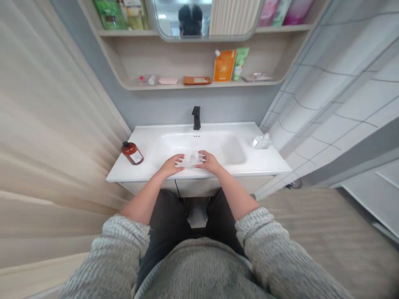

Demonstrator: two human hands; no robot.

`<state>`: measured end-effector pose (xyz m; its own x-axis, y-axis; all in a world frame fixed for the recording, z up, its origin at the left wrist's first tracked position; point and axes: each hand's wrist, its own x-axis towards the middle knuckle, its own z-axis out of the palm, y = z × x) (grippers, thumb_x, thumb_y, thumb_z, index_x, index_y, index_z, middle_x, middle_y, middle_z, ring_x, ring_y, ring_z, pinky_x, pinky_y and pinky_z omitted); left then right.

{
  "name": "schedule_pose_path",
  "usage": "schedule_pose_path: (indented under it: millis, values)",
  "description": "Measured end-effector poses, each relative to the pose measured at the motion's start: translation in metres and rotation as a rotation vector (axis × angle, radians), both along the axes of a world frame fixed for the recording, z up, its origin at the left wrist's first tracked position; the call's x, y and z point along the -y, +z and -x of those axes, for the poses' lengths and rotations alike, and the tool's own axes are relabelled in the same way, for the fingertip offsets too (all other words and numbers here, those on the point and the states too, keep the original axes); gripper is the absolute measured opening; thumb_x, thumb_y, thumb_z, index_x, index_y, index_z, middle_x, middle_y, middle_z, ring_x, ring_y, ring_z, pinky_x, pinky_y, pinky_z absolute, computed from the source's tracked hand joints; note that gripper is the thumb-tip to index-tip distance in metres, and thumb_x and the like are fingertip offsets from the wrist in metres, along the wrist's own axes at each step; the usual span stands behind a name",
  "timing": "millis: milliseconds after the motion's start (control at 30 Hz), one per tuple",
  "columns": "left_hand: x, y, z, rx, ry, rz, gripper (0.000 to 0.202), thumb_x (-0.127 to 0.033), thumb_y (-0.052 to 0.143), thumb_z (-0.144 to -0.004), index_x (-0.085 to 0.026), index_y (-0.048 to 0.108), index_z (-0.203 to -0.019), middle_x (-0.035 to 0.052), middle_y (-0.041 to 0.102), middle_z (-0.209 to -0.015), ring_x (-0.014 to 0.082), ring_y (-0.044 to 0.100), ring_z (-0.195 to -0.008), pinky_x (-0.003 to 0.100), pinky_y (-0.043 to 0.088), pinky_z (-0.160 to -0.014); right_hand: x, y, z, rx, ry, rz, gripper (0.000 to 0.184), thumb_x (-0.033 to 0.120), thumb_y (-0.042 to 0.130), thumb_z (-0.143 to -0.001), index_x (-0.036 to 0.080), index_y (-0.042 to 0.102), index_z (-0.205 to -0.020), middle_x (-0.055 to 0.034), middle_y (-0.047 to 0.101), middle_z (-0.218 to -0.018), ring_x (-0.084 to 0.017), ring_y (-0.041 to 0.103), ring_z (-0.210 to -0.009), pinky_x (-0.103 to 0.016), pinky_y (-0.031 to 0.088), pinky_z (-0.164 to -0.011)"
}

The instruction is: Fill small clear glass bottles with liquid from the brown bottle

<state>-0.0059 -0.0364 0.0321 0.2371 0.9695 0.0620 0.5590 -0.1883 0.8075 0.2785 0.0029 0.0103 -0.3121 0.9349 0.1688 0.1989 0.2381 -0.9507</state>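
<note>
Over the front part of the white sink [230,150], my right hand [210,162] grips a small clear transparent container [195,158], its fingers around the right side. What kind of container it is, I cannot make out. My left hand [171,166] is just left of it, fingers apart and curved toward the container, with a small gap between. Behind both hands a black faucet [196,118] rises from the back edge of the basin.
A brown bottle [132,153] with a white label stands on the counter's left end. Another clear container [261,141] sits at the right end. Above, a shelf [168,87] carries an orange pouch [224,65], a green tube [240,63], and an orange flat packet [197,80].
</note>
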Motion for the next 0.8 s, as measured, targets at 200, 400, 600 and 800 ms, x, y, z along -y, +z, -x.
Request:
schedule_pose_path:
  millis: [200, 400, 600, 800]
  values:
    - [-0.003, -0.002, -0.053, 0.201, -0.055, -0.034, 0.084, -0.026, 0.094, -0.078, -0.019, 0.064, -0.156, 0.0184, 0.069, -0.158, 0.0311, 0.074, -0.133, 0.047, 0.064, -0.112, 0.002, 0.003, -0.001, -0.027, 0.083, -0.025, 0.087, 0.055, 0.108, -0.054, 0.023, 0.077, -0.129, -0.01, 0.081, -0.122, -0.031, 0.075, -0.105, -0.046, 0.063, -0.101]
    - [0.015, 0.004, -0.053, 0.115, 0.048, -0.148, 0.081, -0.02, 0.094, -0.075, -0.021, 0.067, -0.151, 0.0146, 0.07, -0.154, 0.03, 0.073, -0.134, 0.044, 0.066, -0.11, 0.003, 0.004, 0.0, -0.082, 0.164, -0.033, 0.086, 0.072, 0.096, -0.072, 0.028, 0.073, -0.142, -0.0106, 0.079, -0.136, -0.032, 0.074, -0.119, -0.047, 0.062, -0.105]
    - [0.063, 0.023, 0.009, 0.011, 0.433, -0.198, 0.082, -0.026, 0.089, -0.083, -0.028, 0.061, -0.16, 0.0122, 0.067, -0.161, 0.0333, 0.071, -0.139, 0.053, 0.063, -0.118, 0.0, -0.001, -0.004, -0.086, -0.016, 0.08, 0.062, 0.074, 0.078, -0.089, 0.03, 0.076, -0.133, -0.0075, 0.083, -0.124, -0.027, 0.075, -0.109, -0.043, 0.064, -0.093]
    - [0.128, 0.031, 0.122, -0.174, 0.908, -0.329, 0.085, -0.043, 0.088, -0.084, -0.025, 0.058, -0.162, 0.0146, 0.067, -0.156, 0.0359, 0.072, -0.133, 0.06, 0.061, -0.12, -0.009, -0.009, -0.004, -0.04, -0.046, 0.004, 0.048, 0.069, 0.08, -0.085, 0.027, 0.082, -0.108, -0.0063, 0.085, -0.114, -0.028, 0.076, -0.108, -0.045, 0.062, -0.101]
